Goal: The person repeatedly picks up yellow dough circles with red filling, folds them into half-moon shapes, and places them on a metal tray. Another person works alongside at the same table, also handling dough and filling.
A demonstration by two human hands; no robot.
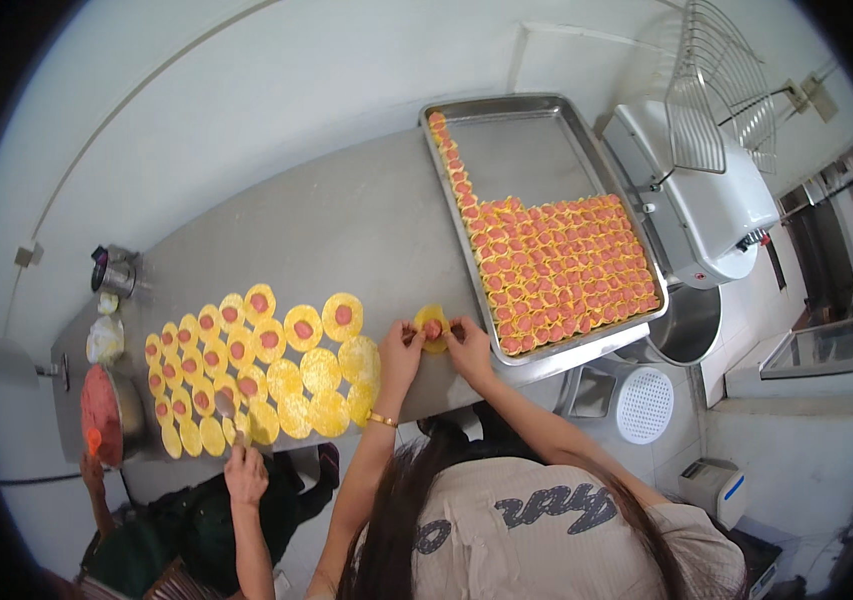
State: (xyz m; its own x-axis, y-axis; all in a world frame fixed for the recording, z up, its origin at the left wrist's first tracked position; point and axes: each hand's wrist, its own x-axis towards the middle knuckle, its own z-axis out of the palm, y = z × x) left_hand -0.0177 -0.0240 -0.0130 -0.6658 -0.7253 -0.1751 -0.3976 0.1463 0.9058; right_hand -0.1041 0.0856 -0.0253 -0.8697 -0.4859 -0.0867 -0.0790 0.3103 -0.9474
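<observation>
Long dark hair and a pale printed shirt [546, 520] fill the lower edge, nearest the lens, with both forearms reaching up from them to the steel table [346, 230]. Both hands meet on one yellow wrapper [433, 326] with a pink dab of filling at its middle, lying on the table just left of the big metal tray's near corner. The left hand [401, 348] pinches the wrapper's left edge with closed fingertips, a gold bracelet [382, 419] at the wrist; the right hand [468, 342] pinches the right edge likewise.

The metal tray [536, 150] to the right is packed over its nearer half with folded yellow-and-pink dumplings [566, 275], plus a single column up its left side; the far part is bare. To the left, round yellow wrappers [256, 365] are spread flat in rows, most topped with pink filling, some plain. Another person's hand [244, 472] reaches up to those rows, holding a small tool against them. A bowl of pink filling [106, 412] sits at the table's left end, a small metal cup [116, 272] beyond it. A white machine [706, 210] stands past the tray.
</observation>
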